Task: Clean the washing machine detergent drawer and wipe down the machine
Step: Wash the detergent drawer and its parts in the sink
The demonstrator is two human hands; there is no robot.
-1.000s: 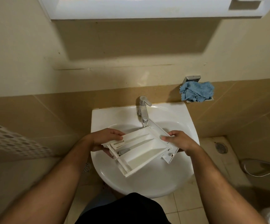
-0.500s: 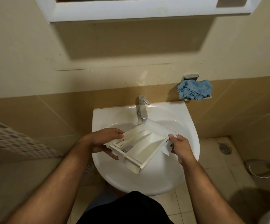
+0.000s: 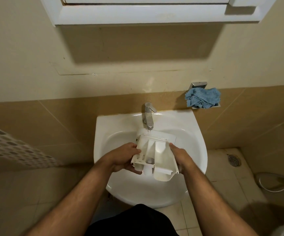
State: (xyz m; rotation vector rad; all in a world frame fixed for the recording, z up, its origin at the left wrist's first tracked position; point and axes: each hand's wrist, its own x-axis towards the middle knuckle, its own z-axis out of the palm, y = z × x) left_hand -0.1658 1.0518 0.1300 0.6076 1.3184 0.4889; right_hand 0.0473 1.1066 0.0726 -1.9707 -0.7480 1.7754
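Both forearms reach forward; left hand (image 3: 124, 159) and right hand (image 3: 182, 160) each grip side of white plastic drawer (image 3: 156, 156), compartments up, over glossy sink (image 3: 194, 133), below chrome tap (image 3: 148, 115).

cabinet (image 3: 144, 12): cut by top edge | basket (image 3: 10, 150): cut at left | left fingers (image 3: 134, 169): partly under drawer (image 3: 154, 155)

Detergent drawer (image 3: 154, 154): white, with a faint yellowish tint in the compartments. Sink (image 3: 195, 150): white; faucet (image 3: 148, 116): silver chrome; cloth (image 3: 203, 97): light blue. Wall tiles (image 3: 52, 126): tan; basket (image 3: 10, 150): white with a pattern of dark oval holes.
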